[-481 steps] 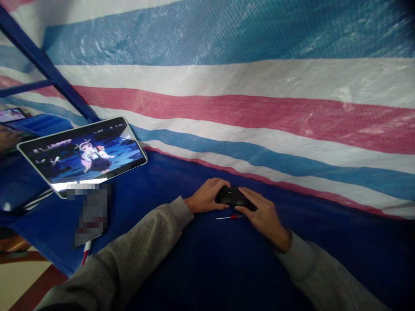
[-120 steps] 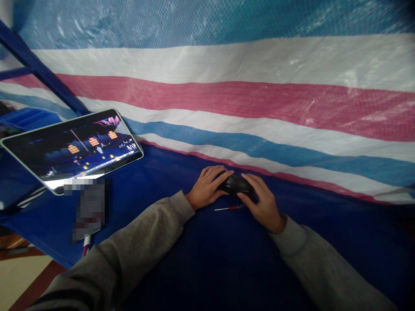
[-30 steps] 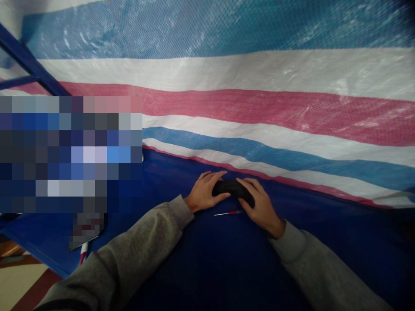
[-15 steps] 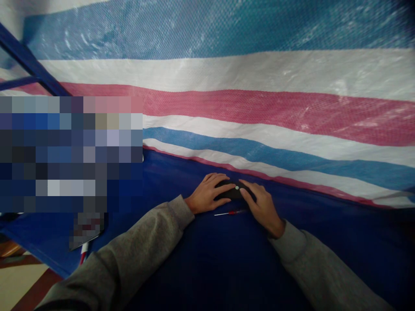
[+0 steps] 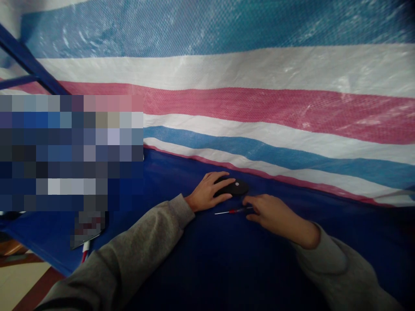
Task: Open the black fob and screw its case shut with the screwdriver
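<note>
A black oval device, shaped like a computer mouse [image 5: 241,187], lies on the dark blue surface with a small pale round spot on its top. My left hand [image 5: 210,192] rests over its left side, fingers spread along it and holding it. Just below lies a thin screwdriver [image 5: 231,211] with a metal shaft pointing left, a red collar and a dark handle. My right hand [image 5: 269,211] is at the handle end, its bent fingers above and thumb below, with a gap between them. Part of the handle is hidden by the fingers.
Striped red, white and blue plastic sheeting [image 5: 240,103] rises behind the blue surface [image 5: 201,250]. A dark blue frame bar [image 5: 29,60] slants at upper left. The left side is pixelated; a flat dark object [image 5: 86,237] lies near the left edge.
My right hand has left the black oval device and moved down and right to the screwdriver's handle. My left hand stays on the device. The screwdriver lies in nearly the same place.
</note>
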The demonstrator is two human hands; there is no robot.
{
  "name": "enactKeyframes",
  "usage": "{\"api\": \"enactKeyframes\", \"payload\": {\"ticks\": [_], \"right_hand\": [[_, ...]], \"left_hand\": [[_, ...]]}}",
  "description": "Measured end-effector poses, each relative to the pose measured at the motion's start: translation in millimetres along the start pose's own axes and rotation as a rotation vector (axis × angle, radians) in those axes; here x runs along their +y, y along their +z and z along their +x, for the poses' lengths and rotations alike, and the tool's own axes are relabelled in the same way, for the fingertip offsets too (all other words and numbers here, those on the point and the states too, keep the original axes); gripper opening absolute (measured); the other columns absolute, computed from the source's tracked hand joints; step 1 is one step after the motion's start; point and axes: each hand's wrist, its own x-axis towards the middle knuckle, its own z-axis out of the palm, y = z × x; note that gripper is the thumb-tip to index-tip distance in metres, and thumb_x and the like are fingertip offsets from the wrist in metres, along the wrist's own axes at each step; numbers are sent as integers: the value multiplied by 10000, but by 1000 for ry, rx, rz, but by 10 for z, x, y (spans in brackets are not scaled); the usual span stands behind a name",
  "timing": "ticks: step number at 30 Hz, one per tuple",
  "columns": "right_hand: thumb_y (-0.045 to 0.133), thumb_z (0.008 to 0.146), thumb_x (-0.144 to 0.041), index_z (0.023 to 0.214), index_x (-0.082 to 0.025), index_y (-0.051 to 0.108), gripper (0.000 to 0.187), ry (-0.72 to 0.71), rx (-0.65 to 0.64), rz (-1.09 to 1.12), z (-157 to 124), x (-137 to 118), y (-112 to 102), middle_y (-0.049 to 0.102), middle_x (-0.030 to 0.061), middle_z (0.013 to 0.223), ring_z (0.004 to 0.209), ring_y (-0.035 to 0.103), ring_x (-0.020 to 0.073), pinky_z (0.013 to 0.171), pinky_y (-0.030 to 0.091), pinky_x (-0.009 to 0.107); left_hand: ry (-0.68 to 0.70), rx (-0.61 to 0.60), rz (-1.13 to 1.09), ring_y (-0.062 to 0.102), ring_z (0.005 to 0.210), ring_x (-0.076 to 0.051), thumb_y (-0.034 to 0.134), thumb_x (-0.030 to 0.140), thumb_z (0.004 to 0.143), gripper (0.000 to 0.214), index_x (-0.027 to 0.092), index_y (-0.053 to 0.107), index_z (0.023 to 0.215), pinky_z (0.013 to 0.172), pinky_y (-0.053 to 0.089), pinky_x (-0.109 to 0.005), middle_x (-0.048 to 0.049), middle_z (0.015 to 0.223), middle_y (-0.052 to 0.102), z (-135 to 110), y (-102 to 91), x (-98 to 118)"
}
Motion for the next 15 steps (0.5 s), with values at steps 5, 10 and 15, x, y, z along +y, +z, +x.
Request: {"api": "enactKeyframes", "payload": {"ticks": [5, 10, 15], "right_hand": [[635, 772, -160, 839, -252, 668, 118, 1, -59, -53, 36, 14, 55, 724, 38, 828, 769, 686, 244, 633, 455, 327], [626, 813, -242, 886, -266, 712, 116, -107, 25, 46, 72, 1, -251, 689, 41, 925, 856, 659, 224, 754, 477, 350], [634, 818, -401, 848, -260, 732, 174, -119, 192, 129, 136, -80, -905, 682, 31, 804, 720, 634, 201, 674, 464, 338]], "left_hand": [[-46, 62, -55, 409, 1340, -232, 369, 408, 1009, 429, 235, 446, 1395, 1117, 342, -416, -99, 1435, 445, -19, -33, 31], [-81, 151, -104, 460, 1283, -207, 309, 367, 1027, 394, 219, 498, 1340, 1092, 366, -389, -84, 1365, 512, -30, -30, 8], [-83, 136, -95, 484, 1263, -215, 407, 409, 999, 377, 236, 530, 1310, 1074, 384, -392, -82, 1341, 534, -16, -12, -5]]}}
